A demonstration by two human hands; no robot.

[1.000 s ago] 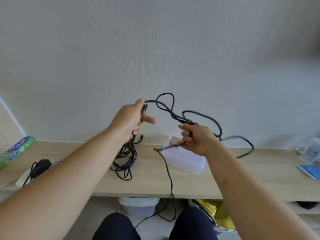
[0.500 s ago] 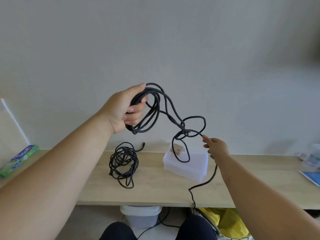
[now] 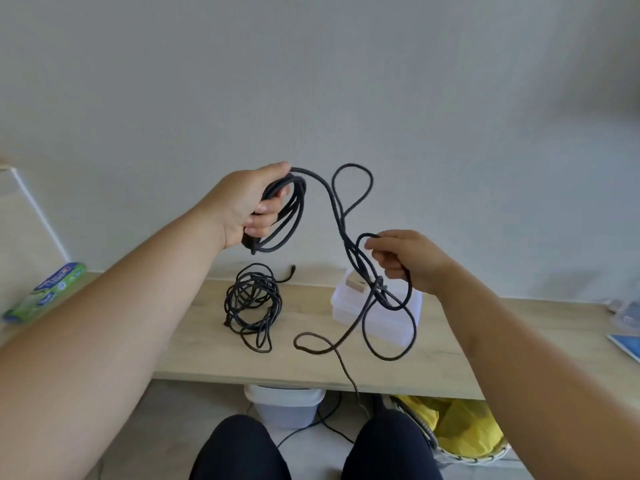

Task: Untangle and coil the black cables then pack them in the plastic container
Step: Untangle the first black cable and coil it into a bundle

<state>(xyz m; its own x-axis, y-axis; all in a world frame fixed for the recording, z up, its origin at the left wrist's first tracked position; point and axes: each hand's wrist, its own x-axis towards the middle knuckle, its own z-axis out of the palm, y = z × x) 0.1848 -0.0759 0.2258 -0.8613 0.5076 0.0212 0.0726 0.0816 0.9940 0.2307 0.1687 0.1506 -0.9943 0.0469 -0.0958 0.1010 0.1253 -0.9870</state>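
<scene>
Wooden shelf (image 3: 194, 355) bears a green box (image 3: 48, 289), lettering blurred; left hand (image 3: 242, 206) grips coiled black cable (image 3: 295, 209), right hand (image 3: 412, 261) pinches it.

We see the plastic container (image 3: 343, 308), translucent white, lying flat. Left of it, apart, lies a loosely coiled cable (image 3: 275, 301), black. Above it hangs the knotted cable (image 3: 379, 284), black, its gathered loops up to the left and its tail trailing down in front.

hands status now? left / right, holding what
Left hand: closed, gripping the coiled loops of the black cable.
Right hand: closed, pinching the same cable's tangled loop.
</scene>
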